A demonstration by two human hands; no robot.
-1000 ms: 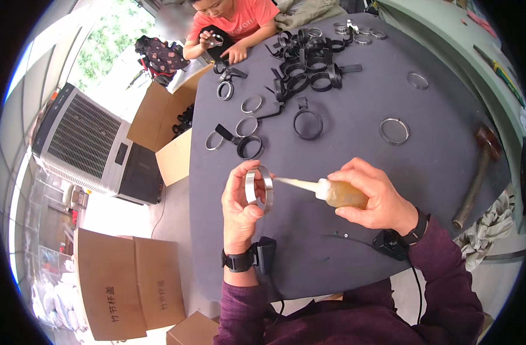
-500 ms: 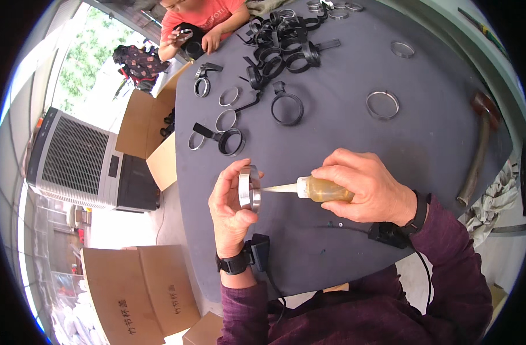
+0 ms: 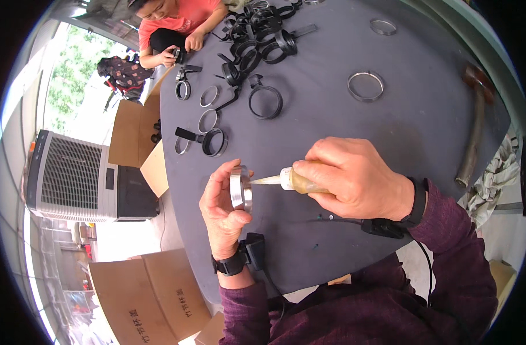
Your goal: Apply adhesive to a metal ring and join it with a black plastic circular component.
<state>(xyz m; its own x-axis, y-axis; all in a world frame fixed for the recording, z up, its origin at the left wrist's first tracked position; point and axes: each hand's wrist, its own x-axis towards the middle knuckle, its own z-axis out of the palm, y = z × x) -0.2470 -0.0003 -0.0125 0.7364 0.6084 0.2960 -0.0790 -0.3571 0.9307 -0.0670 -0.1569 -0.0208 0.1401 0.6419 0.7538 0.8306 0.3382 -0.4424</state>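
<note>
My left hand [image 3: 220, 210] grips a shiny metal ring [image 3: 240, 190] by its rim, holding it on edge above the grey table. In my right hand [image 3: 358, 181] is a squeeze bottle [image 3: 305, 177] of yellowish liquid, its long tapered nozzle pointing left. The nozzle's tip reaches the ring's inner side; I cannot tell whether it touches. Beyond my left hand lies a black ring with a handle [image 3: 214, 142], with thin metal rings [image 3: 208, 121] beside it. Another black ring [image 3: 266, 102] rests farther off.
A heap of black ring holders [image 3: 257, 40] covers the far side of the table [image 3: 315, 121]. Loose metal rings [image 3: 365, 86] and a hammer [image 3: 476, 126] lie to the right. Across the table a person [image 3: 179, 29] handles a part. Cardboard boxes [image 3: 153, 293] and an air cooler [image 3: 73, 175] stand left.
The whole view has shifted, so the table's things appear farther left and higher. The bottle stays at the ring, its nozzle now slightly more tilted. The other person's hands have lowered.
</note>
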